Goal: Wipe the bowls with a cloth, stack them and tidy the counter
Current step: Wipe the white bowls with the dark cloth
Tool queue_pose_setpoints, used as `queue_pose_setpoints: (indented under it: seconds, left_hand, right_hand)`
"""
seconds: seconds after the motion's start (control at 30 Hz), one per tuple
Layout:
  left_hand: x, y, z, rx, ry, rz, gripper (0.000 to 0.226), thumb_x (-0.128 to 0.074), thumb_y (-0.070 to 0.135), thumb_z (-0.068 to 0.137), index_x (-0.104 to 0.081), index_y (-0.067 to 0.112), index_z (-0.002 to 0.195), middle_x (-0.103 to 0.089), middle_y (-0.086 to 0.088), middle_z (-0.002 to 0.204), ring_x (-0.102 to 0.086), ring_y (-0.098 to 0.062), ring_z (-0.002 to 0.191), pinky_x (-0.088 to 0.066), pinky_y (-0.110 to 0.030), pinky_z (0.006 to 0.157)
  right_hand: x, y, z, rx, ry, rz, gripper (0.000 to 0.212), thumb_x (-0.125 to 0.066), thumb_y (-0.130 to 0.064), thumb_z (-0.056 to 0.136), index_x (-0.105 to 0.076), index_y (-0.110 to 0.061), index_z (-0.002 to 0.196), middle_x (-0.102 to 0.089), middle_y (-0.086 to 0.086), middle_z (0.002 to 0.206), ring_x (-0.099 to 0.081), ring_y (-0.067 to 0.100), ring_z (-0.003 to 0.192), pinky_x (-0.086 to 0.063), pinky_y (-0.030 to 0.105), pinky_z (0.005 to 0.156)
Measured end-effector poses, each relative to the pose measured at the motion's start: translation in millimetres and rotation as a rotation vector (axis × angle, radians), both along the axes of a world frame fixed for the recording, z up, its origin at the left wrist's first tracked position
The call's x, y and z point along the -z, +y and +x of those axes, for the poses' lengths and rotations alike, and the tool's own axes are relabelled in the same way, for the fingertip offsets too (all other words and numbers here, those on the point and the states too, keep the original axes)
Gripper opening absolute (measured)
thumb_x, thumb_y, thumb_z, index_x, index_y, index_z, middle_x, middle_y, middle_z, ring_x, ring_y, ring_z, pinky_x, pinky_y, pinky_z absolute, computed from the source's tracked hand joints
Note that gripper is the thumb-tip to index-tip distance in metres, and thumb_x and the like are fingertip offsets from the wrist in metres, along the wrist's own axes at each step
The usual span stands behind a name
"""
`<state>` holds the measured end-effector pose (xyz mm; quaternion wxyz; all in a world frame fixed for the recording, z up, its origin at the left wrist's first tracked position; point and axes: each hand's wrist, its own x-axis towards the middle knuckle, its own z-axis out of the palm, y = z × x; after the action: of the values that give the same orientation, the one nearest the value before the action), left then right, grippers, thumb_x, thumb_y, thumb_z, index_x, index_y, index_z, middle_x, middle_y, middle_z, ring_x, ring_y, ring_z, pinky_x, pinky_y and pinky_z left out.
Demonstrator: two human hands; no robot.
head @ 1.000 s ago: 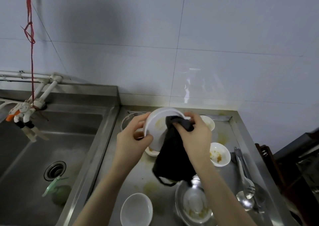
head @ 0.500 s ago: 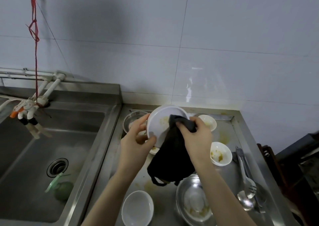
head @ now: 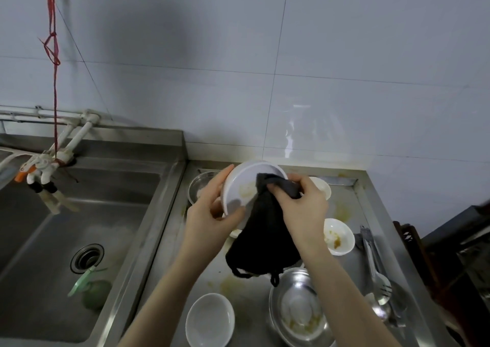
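Observation:
My left hand [head: 210, 214] grips a large white bowl [head: 245, 185] by its left rim, tilted on edge above the steel counter [head: 254, 288]. Yellowish residue shows inside the bowl. My right hand [head: 302, 208] holds a black cloth [head: 261, 243] and presses its top against the bowl's inside; the rest of the cloth hangs down. On the counter sit a clean small white bowl [head: 210, 320], a soiled white bowl [head: 338, 236], another white bowl [head: 322, 189] behind my right hand, and a dirty steel bowl [head: 299, 312].
A steel bowl [head: 202, 189] stands at the counter's back left. A spoon, fork and tongs [head: 376, 272] lie at the right edge. The deep sink [head: 66, 240] on the left holds a green scrubber [head: 92, 293]; taps [head: 42, 171] hang over it. A tiled wall stands behind.
My right hand has slid the cloth a little across the inside of the tilted bowl. My view has shifted slightly; the bowl stays held in my left hand.

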<state>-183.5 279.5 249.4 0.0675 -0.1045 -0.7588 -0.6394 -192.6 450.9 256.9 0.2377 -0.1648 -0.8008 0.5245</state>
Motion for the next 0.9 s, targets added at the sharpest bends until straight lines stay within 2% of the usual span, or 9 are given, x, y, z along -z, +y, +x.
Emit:
queue_pose_setpoints:
  seconds: [0.1,0.17,0.27,0.33,0.43,0.57,0.7,0.83,0.9]
  left_hand:
    - [-1,-7,-5,0.051,-0.004,-0.076,0.078,-0.069,0.002,0.078,-0.051,0.056,0.132,-0.069,0.004,0.113,-0.068,-0.013,0.096,-0.060,-0.036,0.081]
    - [-7,-13,-13,0.168,0.027,-0.338,0.081,-0.065,0.017,0.073,-0.042,0.069,0.130,-0.070,0.001,0.107,-0.067,-0.013,0.093,-0.059,-0.036,0.080]
    - [-9,-10,-23,0.268,-0.007,-0.495,0.078,-0.071,0.020,0.078,-0.044,0.057,0.140,-0.069,0.010,0.112,-0.065,-0.008,0.101,-0.058,-0.032,0.088]
    - [-7,-10,-24,0.275,-0.128,-0.309,0.072,-0.077,0.016,0.081,-0.052,0.049,0.139,-0.069,0.007,0.115,-0.068,-0.013,0.101,-0.062,-0.035,0.081]
    - [4,-14,-16,0.224,-0.257,-0.007,0.060,-0.077,0.017,0.085,-0.057,0.041,0.136,-0.069,0.003,0.117,-0.070,-0.021,0.103,-0.063,-0.037,0.074]
    - [11,-5,-3,0.076,-0.257,0.207,0.059,-0.074,0.011,0.086,-0.055,0.032,0.138,-0.067,0.001,0.120,-0.071,-0.017,0.103,-0.062,-0.032,0.071]
    - [7,4,2,0.049,-0.109,0.094,0.074,-0.084,0.028,0.075,-0.053,0.027,0.143,-0.071,0.009,0.115,-0.071,-0.017,0.099,-0.062,-0.040,0.078]
    - [-2,-3,-1,0.032,-0.063,0.099,0.070,-0.081,0.012,0.077,-0.055,0.025,0.141,-0.074,0.006,0.108,-0.072,-0.018,0.097,-0.062,-0.046,0.078]
    - [-5,-12,0,0.022,-0.035,0.133,0.070,-0.080,0.018,0.072,-0.056,0.029,0.137,-0.074,0.007,0.112,-0.072,-0.016,0.101,-0.063,-0.044,0.079]
  right_hand:
    - [-3,2,1,-0.016,0.001,0.153,0.020,-0.077,-0.029,0.076,-0.066,-0.030,0.093,-0.067,-0.013,0.085,-0.061,0.011,0.083,-0.044,0.016,0.071]
    - [-7,2,1,-0.056,0.134,0.519,0.026,-0.077,-0.025,0.074,-0.066,-0.025,0.097,-0.065,-0.007,0.092,-0.063,0.020,0.077,-0.049,0.031,0.063]
    - [-13,-2,-1,-0.190,0.357,0.953,0.029,-0.077,-0.022,0.070,-0.061,-0.018,0.093,-0.060,-0.001,0.094,-0.057,0.021,0.061,-0.037,0.024,0.046]
    - [-22,-5,-2,-0.191,0.245,0.842,0.031,-0.076,-0.026,0.071,-0.052,-0.018,0.090,-0.054,0.000,0.093,-0.052,0.022,0.060,-0.038,0.027,0.048]
    - [-26,5,-8,-0.063,-0.072,0.329,0.041,-0.080,-0.033,0.070,-0.042,-0.021,0.082,-0.051,-0.002,0.083,-0.050,0.019,0.069,-0.037,0.026,0.057]
    - [-20,6,8,-0.104,-0.117,-0.085,0.030,-0.082,-0.022,0.072,-0.056,-0.025,0.088,-0.062,-0.011,0.085,-0.060,0.008,0.082,-0.044,0.016,0.070]
    - [-12,-23,22,-0.130,0.088,0.308,0.024,-0.072,-0.019,0.082,-0.070,-0.024,0.105,-0.068,-0.012,0.100,-0.058,0.003,0.090,-0.037,0.007,0.083]
    - [-24,-27,16,-0.476,0.176,0.470,0.029,-0.065,-0.020,0.081,-0.071,-0.029,0.108,-0.068,-0.009,0.105,-0.060,0.013,0.099,-0.046,0.024,0.087]
    - [-24,-21,16,-0.602,0.136,0.625,0.027,-0.063,-0.023,0.081,-0.071,-0.032,0.105,-0.067,-0.010,0.104,-0.059,0.017,0.100,-0.051,0.033,0.081]
